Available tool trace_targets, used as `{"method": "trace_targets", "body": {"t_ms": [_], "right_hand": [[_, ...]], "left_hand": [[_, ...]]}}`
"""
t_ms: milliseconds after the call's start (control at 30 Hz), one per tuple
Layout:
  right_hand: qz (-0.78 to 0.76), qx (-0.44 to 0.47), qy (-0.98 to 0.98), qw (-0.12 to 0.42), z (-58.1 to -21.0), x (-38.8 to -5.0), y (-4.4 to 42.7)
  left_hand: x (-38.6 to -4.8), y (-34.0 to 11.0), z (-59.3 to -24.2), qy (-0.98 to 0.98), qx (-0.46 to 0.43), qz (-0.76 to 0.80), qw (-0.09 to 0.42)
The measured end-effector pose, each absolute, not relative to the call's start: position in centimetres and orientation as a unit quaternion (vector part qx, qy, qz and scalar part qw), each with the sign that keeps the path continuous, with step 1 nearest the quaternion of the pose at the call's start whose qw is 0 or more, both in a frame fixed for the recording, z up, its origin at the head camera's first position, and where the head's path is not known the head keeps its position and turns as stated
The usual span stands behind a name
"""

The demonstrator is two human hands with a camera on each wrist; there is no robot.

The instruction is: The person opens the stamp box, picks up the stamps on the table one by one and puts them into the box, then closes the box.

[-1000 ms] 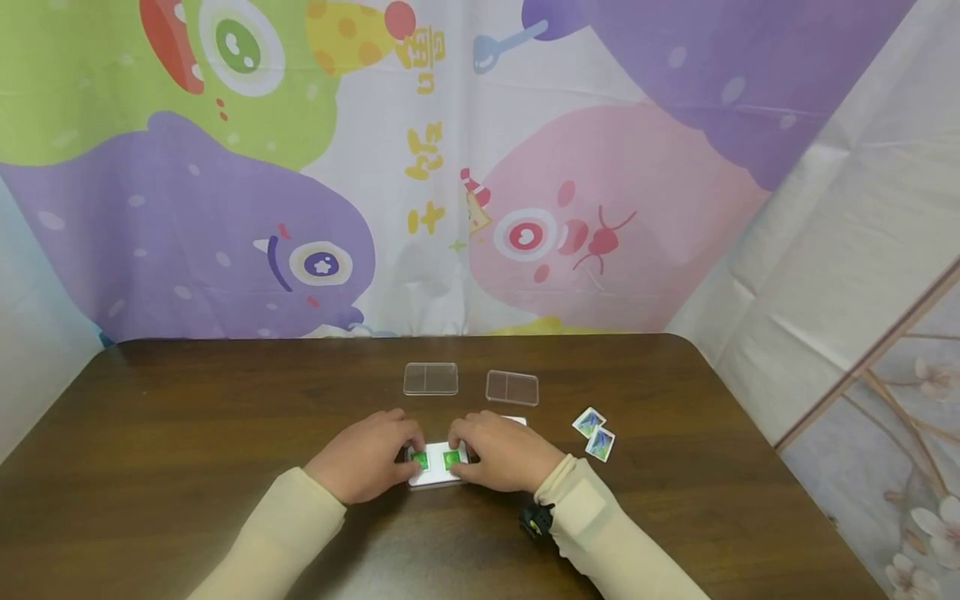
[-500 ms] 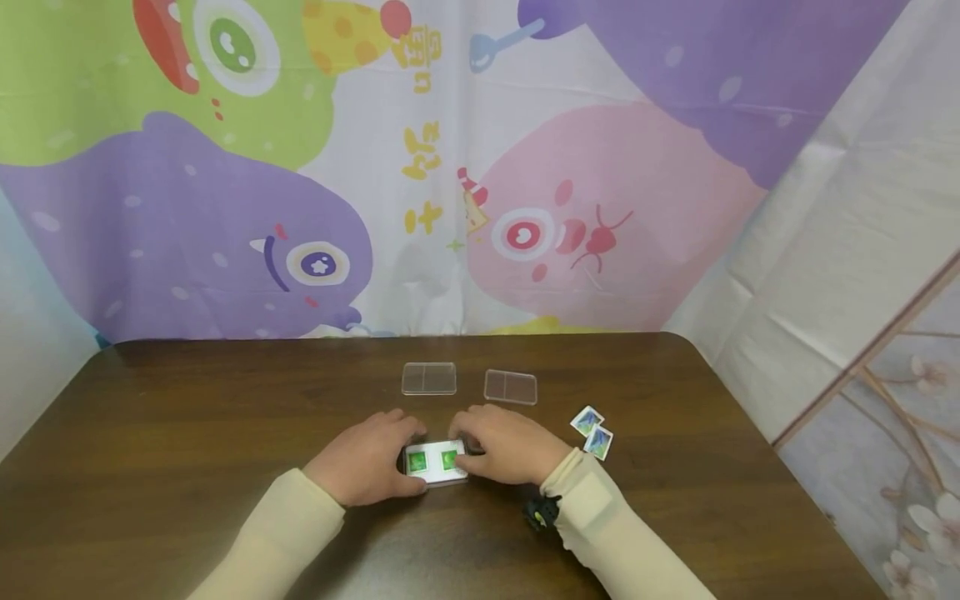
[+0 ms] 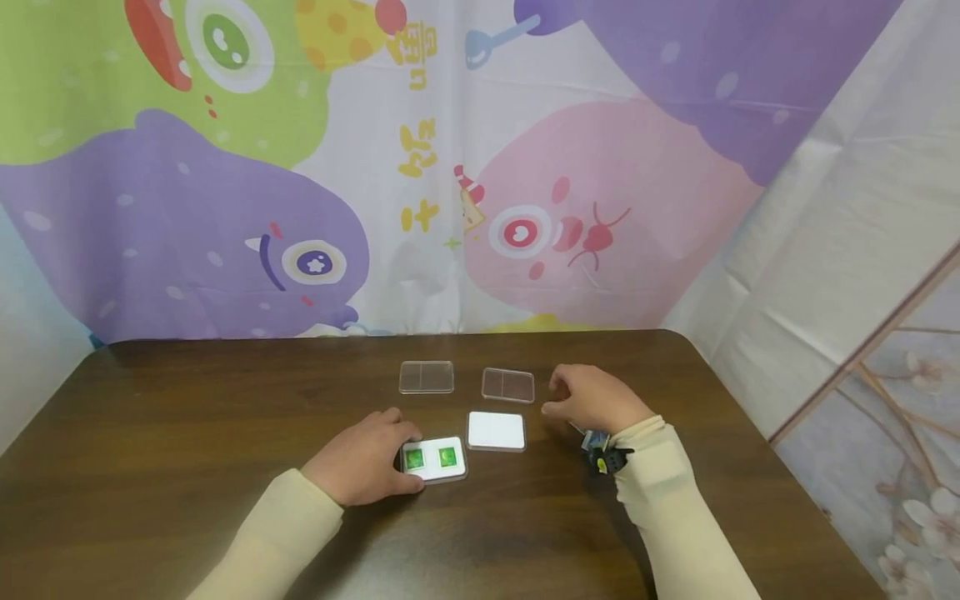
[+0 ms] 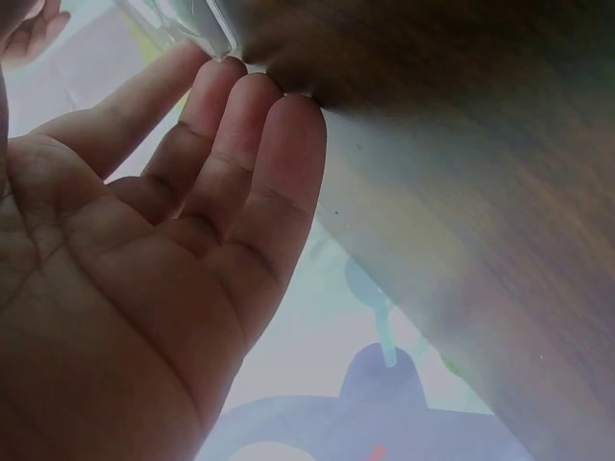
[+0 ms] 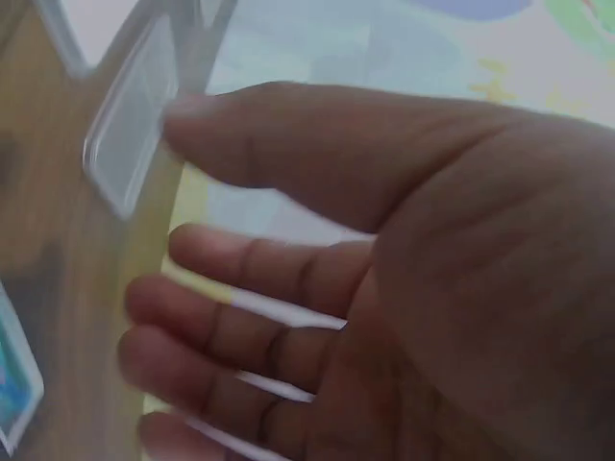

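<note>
A clear case with a white insert and two green pictures (image 3: 431, 459) lies on the table in the head view. My left hand (image 3: 362, 460) holds its left end, thumb at the front edge and fingers at the back. In the left wrist view the fingertips of that hand (image 4: 144, 240) meet the case's clear edge (image 4: 219, 31). My right hand (image 3: 600, 400) is right of the clear lid (image 3: 508, 385), holding nothing; its fingers (image 5: 245, 274) are loosely bent in the right wrist view. Small picture cards (image 3: 594, 442) are partly hidden beside the right wrist.
A second case with a plain white insert (image 3: 497, 432) lies right of the held one, close to its corner. Another clear lid (image 3: 427, 377) lies behind, to the left. The brown table (image 3: 225, 392) ends at a cartoon-printed cloth (image 3: 420, 283).
My right hand has left the green-picture case and moved right and back, uncovering the plain white case and partly covering the small cards. My left hand has stayed at the case.
</note>
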State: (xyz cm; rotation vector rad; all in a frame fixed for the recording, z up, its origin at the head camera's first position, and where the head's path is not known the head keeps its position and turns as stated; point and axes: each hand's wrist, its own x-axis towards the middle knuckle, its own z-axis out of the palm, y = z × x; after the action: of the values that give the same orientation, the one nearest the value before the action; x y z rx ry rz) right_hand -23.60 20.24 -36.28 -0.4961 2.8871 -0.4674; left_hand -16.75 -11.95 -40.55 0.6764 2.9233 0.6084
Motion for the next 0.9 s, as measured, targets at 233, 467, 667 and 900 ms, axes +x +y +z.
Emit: {"method": "trace_targets", "body": {"t_ms": [233,467,667,900], "right_hand": [[-0.140,-0.081,0.979,0.120,-36.6,-24.0,22.3],[-0.119,-0.041,0.981,0.146,-37.1,-24.3,23.1],[-0.115,-0.026,0.979,0.164,-37.3,-24.2,22.9],[-0.112,-0.023,0.979,0.168,-37.8,-24.4,22.9]], "left_hand": [[-16.7,-11.9,-40.6,0.954,0.222,0.199,0.043],[-16.7,-11.9,-40.6,0.954,0.223,0.196,0.045],[-16.7,-12.0,-40.4,0.954,0.222,0.197,0.045],[-16.6,-12.0,-40.4,0.955,0.221,0.195,0.043]]}}
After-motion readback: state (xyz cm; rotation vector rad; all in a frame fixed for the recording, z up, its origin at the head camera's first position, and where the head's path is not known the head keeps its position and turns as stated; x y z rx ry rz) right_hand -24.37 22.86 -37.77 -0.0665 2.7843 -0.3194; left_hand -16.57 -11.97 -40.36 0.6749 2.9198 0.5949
